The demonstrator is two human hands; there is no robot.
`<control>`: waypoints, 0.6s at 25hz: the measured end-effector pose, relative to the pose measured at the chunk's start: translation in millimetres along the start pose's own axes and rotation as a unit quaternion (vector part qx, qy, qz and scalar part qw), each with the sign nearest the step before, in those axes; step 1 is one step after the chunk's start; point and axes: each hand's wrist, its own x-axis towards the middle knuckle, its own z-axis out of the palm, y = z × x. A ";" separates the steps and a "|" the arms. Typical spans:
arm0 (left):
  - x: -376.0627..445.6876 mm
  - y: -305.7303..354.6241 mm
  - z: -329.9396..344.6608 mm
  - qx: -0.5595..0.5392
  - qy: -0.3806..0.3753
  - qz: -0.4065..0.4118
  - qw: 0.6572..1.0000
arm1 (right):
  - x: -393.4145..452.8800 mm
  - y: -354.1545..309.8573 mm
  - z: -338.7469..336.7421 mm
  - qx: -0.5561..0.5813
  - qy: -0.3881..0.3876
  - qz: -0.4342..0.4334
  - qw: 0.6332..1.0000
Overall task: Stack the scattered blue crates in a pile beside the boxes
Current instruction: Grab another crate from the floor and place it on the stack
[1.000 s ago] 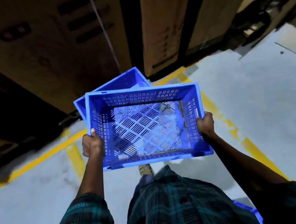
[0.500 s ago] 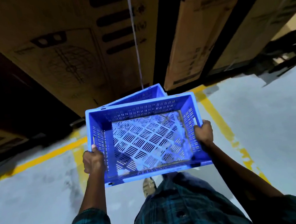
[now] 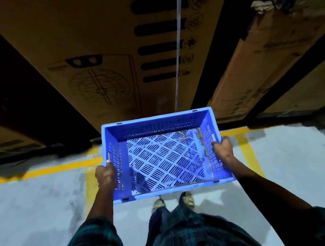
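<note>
1. A blue perforated crate [image 3: 166, 154] is held level in the air, open side up, just before tall cardboard boxes [image 3: 98, 55]; grey floor [image 3: 36, 206] with yellow lines [image 3: 42, 171] below.
2. The left hand [image 3: 105, 175] grips its left wall, the right hand [image 3: 223, 149] its right wall; fingers curled around the rims.
3. Two shoes [image 3: 173, 201] show under the crate.

Crate [image 3: 165, 156]: blue plastic, perforated, scuffed base. Boxes [image 3: 98, 55]: matt brown printed cardboard. Floor [image 3: 26, 207]: smooth grey concrete, worn.
</note>
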 end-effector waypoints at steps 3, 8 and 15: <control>31.0 13.8 10.7 -0.012 -0.039 0.003 0.999 | 31.8 -15.9 14.4 0.000 -0.018 0.013 1.000; 68.9 33.2 16.0 0.052 -0.081 0.024 0.995 | 59.7 -36.6 40.1 0.010 -0.021 0.046 0.999; 61.4 29.1 20.3 0.138 -0.072 0.020 0.988 | 62.1 -32.7 38.3 -0.074 -0.014 0.078 0.994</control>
